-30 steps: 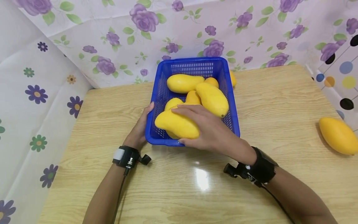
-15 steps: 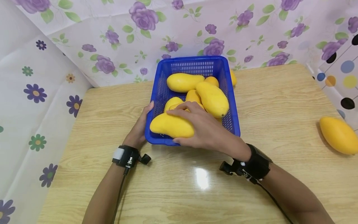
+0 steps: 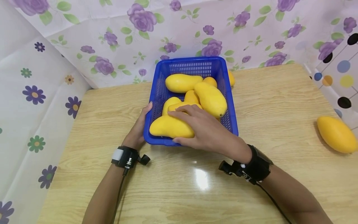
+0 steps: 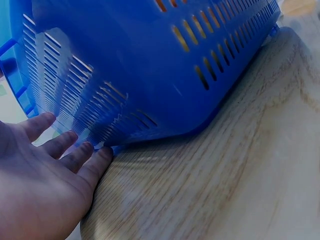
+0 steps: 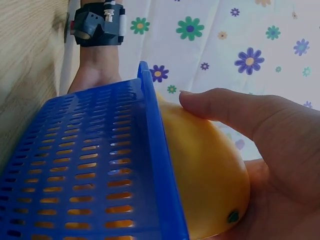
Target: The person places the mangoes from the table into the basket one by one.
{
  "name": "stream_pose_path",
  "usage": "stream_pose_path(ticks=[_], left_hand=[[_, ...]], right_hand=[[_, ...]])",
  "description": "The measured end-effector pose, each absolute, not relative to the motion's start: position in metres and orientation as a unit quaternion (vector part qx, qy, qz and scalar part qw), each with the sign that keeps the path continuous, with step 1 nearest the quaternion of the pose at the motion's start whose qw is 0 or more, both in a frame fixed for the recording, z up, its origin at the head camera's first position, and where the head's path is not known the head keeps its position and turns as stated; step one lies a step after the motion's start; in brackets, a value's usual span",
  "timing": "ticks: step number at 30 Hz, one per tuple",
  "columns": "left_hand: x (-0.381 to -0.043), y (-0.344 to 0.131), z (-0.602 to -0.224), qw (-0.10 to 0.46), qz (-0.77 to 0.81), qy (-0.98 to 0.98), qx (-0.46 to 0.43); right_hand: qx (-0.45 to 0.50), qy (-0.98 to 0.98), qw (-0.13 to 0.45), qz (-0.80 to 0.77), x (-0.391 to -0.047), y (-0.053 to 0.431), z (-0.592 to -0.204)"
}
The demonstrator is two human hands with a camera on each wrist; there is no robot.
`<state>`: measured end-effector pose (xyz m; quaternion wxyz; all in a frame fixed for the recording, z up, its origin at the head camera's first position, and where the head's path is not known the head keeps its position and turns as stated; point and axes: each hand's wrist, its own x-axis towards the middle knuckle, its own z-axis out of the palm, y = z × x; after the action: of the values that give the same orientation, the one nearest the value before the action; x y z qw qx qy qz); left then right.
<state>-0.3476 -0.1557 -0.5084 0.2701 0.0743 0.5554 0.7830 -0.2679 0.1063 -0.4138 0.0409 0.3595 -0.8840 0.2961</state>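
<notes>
A blue plastic basket (image 3: 235, 119) with slotted walls stands on the table, loaded with several yellow mangoes. My right hand (image 3: 205, 127) grips a mango (image 3: 166, 127) at the basket's near left corner, thumb on the near side and fingers over the top. In the right wrist view that mango (image 5: 205, 165) bulges above the rim, its stem end towards the palm. My left hand (image 3: 137, 129) rests against the basket's left wall; the left wrist view shows its fingers (image 4: 77, 157) fairly straight on the slots. Another mango (image 3: 211, 99) lies on top at the right; a further mango (image 3: 183, 83) lies at the back.
One loose mango (image 3: 336, 134) lies on the wood-grain table (image 3: 279, 102) at the far right. A second loose mango (image 3: 231, 78) shows partly behind the basket's back right side. A flowered sheet (image 3: 112, 37) hangs along the back, close behind the basket.
The right hand has shifted slightly left with its mango, towards the basket's near left corner. Another mango behind it shows more. The left hand stays on the basket's wall.
</notes>
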Motion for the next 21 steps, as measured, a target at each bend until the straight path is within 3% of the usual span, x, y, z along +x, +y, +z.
stream_pose_path(ticks=[21], left_hand=[[-0.349,-0.157,-0.51,0.267,0.783,0.557,0.07]], right_hand=[[0.36,-0.881,0.063,0.299,-0.262,0.123,-0.398]])
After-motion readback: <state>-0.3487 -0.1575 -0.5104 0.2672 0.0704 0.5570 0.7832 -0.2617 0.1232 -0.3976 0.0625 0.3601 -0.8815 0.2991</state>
